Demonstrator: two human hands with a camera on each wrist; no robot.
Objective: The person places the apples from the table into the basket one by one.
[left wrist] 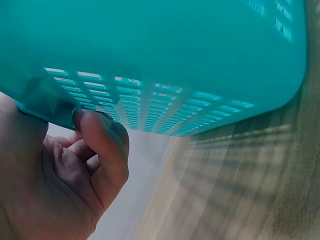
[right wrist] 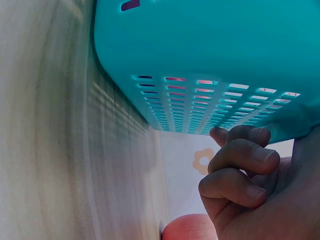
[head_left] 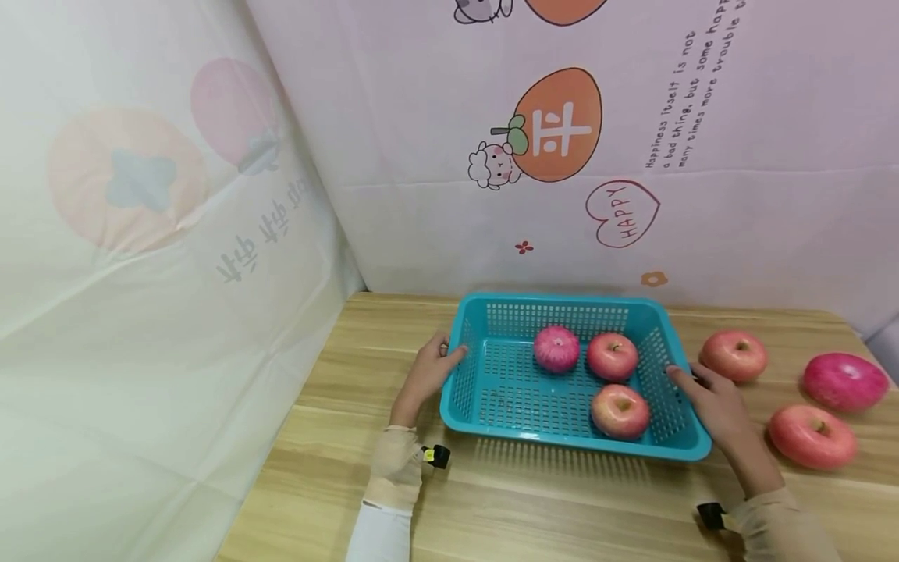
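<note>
A teal plastic basket [head_left: 520, 406] with slotted walls rests on the wooden table. Inside it lie a magenta round fruit [head_left: 556, 349] and two red apples, one apple [head_left: 612, 357] toward the back and the other apple [head_left: 621, 412] nearer the front. My left hand [head_left: 428, 371] grips the left rim, thumb over the top; in the left wrist view its fingers [left wrist: 107, 145] curl under that rim. On the opposite side my right hand [head_left: 716, 402] holds the right rim, and in the right wrist view its curled fingers [right wrist: 237, 160] sit beneath the edge.
Right of the basket stand an apple [head_left: 734, 356] close to my right hand, another apple [head_left: 813, 437] nearer the front, and a magenta oval fruit [head_left: 845, 382] at the far right. A printed cloth [head_left: 421, 234] hangs behind the wooden table [head_left: 316, 437] and along its left side.
</note>
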